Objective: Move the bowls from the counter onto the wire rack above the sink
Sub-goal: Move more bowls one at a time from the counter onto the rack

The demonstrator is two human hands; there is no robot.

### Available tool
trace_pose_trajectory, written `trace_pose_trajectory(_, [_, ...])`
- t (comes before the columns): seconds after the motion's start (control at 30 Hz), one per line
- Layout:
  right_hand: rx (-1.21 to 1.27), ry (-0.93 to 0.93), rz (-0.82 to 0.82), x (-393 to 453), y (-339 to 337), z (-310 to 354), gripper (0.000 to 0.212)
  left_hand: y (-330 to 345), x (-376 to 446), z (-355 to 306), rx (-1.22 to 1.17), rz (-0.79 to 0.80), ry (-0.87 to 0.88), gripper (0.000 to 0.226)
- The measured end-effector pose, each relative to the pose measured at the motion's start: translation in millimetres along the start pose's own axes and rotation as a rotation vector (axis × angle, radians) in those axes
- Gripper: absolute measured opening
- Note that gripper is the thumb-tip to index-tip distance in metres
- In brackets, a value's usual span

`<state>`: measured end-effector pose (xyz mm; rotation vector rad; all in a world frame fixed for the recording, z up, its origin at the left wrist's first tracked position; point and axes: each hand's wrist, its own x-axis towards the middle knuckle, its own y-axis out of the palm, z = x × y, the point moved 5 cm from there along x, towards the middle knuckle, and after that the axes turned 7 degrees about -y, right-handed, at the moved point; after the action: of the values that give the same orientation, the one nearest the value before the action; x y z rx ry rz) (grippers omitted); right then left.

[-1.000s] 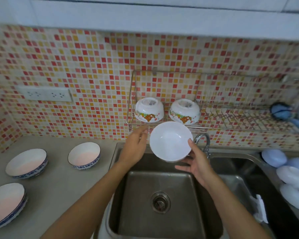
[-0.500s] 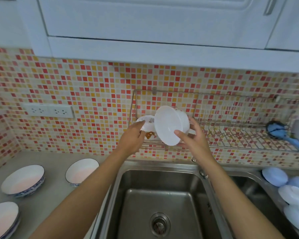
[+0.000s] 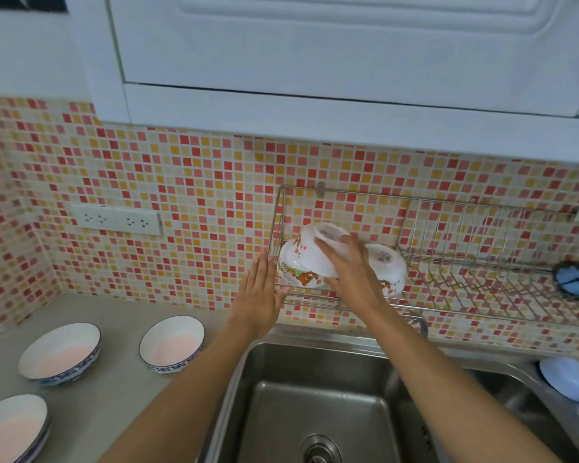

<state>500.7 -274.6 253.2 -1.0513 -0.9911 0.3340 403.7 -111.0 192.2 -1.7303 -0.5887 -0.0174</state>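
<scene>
Since a second ago, white bowl (image 3: 310,259) inverted onto wire rack (image 3: 448,262), still gripped by right hand (image 3: 351,275); left hand (image 3: 259,292) open, holding nothing.

The wire rack (image 3: 448,262) hangs on the tiled wall at centre right of the frame, above the sink (image 3: 318,412), which fills the lower middle. At the rack's left end an upturned bowl (image 3: 310,259) lies tilted on top of another upturned bowl (image 3: 290,272), with a third upturned bowl (image 3: 390,267) just to their right. The right hand (image 3: 350,272) rests on the tilted bowl; the left hand (image 3: 259,292) is just left of the stack. A scrubber (image 3: 577,280) sits at the rack's far right. On the counter (image 3: 114,396) at lower left stand three bowls: one (image 3: 171,344) nearest the sink, one (image 3: 59,354) left of it, one (image 3: 12,427) at the bottom corner. A wall socket (image 3: 116,219) sits above them.
</scene>
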Motion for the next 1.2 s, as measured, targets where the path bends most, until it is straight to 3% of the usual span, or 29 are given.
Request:
trace_pose_trajectory(0.2, [-0.038,-0.03,0.101,16.4,18.6,1.8,0.091,4.3,0.9,1.8,0.016,0.004,-0.026,0.071])
trace_pose_trajectory(0.4, [0.226,0.036,0.21,23.6,33.4,-3.8,0.049,3.8,-0.1,1.4,0.042,-0.003,-0.019,0.075])
trace_pose_trajectory(0.5, [0.149,-0.05,0.189,16.2,32.3,-0.4,0.052,3.6,0.2,0.6,0.047,-0.015,-0.025,0.074])
trace_pose_trajectory(0.67, [-0.003,0.054,0.17,-5.1,29.6,3.2,0.065,3.6,0.2,-0.3,0.064,-0.047,-0.021,0.073])
trace_pose_trajectory(0.87, [0.061,0.163,0.374,-1.2,41.3,-4.9,0.083,2.9,0.2,-1.3,0.123,-0.091,-0.016,0.07])
trace_pose_trajectory(0.97, [0.102,0.174,0.397,0.8,44.3,-7.4,0.084,2.9,-0.3,-1.5,0.139,-0.078,-0.013,0.07])
trace_pose_trajectory(1.2, [0.005,0.139,0.236,-7.4,34.7,-3.9,0.078,-7.0,-1.5,-11.2,0.095,-0.082,0.02,0.065])
